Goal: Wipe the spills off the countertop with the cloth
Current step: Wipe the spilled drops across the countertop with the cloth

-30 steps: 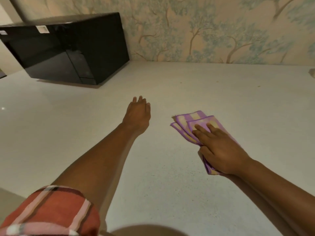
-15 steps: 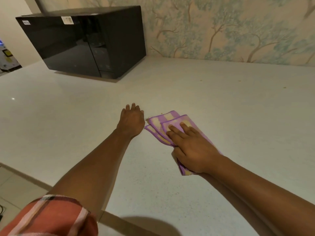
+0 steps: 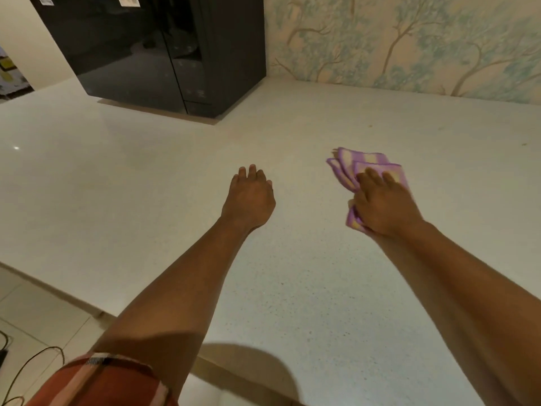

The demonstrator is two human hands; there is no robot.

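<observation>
Pressed flat on the cloth (image 3: 355,164), the right hand (image 3: 383,205) is seen palm down, fingers laid together over the folded fabric rather than curled round it. Whether the thumb is tucked under the cloth's edge cannot be told. The cloth is striped in purple and pale yellow, folded into several layers, and lies on the countertop (image 3: 146,186) to the right of centre; its far corners are fanned out beyond the fingertips, and a small part is seen below the heel of the hand. The left hand (image 3: 248,199) is rested palm down on the bare countertop, well apart from the cloth, fingers together and nothing held. Both forearms are stretched out from the near edge. The countertop is pale and finely speckled, and a few small dark specks are seen on it toward the far right. A black microwave (image 3: 164,51) is stood at the far left against the tree-patterned wallpaper (image 3: 409,42). An orange striped sleeve (image 3: 96,382) is seen at the lower left.
</observation>
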